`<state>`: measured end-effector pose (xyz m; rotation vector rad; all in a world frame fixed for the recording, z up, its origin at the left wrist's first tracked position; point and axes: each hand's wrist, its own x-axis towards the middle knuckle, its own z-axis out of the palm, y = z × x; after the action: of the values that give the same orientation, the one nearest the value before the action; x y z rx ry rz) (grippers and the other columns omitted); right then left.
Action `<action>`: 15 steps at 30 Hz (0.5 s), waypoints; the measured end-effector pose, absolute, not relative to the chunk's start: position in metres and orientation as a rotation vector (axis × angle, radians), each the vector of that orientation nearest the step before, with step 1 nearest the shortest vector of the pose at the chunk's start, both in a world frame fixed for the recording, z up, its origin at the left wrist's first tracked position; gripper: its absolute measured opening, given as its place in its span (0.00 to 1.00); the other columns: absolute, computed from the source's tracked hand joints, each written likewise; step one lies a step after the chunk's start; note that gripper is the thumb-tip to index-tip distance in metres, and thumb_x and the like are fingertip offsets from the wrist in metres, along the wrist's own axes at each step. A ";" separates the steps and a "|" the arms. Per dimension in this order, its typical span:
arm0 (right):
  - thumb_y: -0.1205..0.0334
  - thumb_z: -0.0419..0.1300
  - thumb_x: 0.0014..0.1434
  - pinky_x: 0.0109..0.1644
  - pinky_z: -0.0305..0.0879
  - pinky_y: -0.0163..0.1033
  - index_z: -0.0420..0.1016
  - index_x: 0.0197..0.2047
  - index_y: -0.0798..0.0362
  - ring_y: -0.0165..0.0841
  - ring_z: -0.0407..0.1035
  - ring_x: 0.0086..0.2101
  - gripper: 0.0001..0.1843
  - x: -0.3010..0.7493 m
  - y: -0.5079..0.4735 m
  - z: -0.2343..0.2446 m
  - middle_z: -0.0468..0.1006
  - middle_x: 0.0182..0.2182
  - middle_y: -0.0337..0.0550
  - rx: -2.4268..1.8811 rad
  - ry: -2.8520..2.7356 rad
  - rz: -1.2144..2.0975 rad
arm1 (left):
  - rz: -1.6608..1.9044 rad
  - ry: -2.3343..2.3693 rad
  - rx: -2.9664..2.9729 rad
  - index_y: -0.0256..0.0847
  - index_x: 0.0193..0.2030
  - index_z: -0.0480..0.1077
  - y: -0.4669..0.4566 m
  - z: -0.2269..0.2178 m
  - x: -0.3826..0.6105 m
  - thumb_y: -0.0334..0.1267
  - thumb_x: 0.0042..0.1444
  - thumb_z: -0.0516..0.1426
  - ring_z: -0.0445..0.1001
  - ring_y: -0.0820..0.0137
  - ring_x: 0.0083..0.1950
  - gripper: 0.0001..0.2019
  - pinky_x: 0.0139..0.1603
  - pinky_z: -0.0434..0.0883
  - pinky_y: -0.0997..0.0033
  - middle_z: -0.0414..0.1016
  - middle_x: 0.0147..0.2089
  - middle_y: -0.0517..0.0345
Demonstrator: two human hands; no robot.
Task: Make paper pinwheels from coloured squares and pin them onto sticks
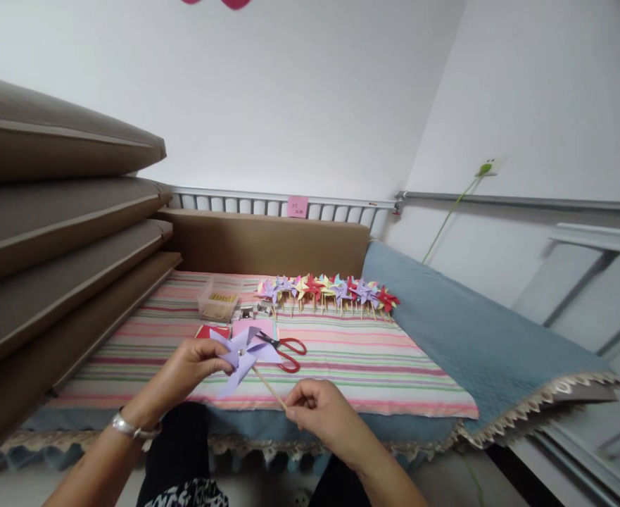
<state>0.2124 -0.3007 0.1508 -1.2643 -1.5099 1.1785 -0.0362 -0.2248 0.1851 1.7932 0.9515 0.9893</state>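
A lilac paper pinwheel [243,354] on a thin wooden stick [268,386] is held above the near edge of the striped cloth. My left hand [204,362], with a silver bracelet at the wrist, pinches one of its paper blades. The lower end of the stick is between the thumb and fingers of my right hand [317,414]. Just behind the pinwheel lie red-handled scissors [292,346], their blades partly hidden by it. Pink paper [254,327] and red paper [212,331] lie beyond my left hand.
Many finished pinwheels [331,290] lie in a row at the back of the striped cloth [383,370]. A clear plastic box [219,299] holds small sticks. Stacked brown cushions [67,204] rise at the left. A blue cover [468,327] lies at the right.
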 end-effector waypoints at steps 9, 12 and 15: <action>0.64 0.60 0.47 0.26 0.53 0.32 0.75 0.24 0.54 0.28 0.61 0.21 0.04 0.219 -0.297 0.153 0.69 0.18 0.34 -1.278 -1.485 1.186 | 1.099 0.975 1.668 0.42 0.38 0.77 -0.237 0.204 -0.047 0.41 0.42 0.64 0.76 0.60 0.36 0.14 0.38 0.72 0.63 0.80 0.35 0.51; 0.65 0.59 0.47 0.26 0.52 0.32 0.75 0.24 0.55 0.28 0.60 0.22 0.04 0.228 -0.296 0.158 0.68 0.18 0.35 -1.315 -1.566 1.127 | 1.142 1.097 1.710 0.43 0.42 0.76 -0.234 0.213 -0.061 0.44 0.46 0.62 0.75 0.58 0.41 0.16 0.43 0.71 0.61 0.80 0.40 0.50; 0.68 0.58 0.47 0.28 0.53 0.32 0.76 0.24 0.55 0.29 0.61 0.24 0.05 0.237 -0.296 0.171 0.70 0.21 0.37 -1.355 -1.720 0.989 | 1.012 1.109 1.746 0.42 0.41 0.76 -0.230 0.222 -0.065 0.46 0.47 0.61 0.74 0.58 0.43 0.15 0.46 0.69 0.61 0.79 0.43 0.51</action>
<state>0.2373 -0.2959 0.1714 -1.3545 -1.7199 0.9894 -0.0645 -0.2296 0.2216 1.7462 1.1092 1.0115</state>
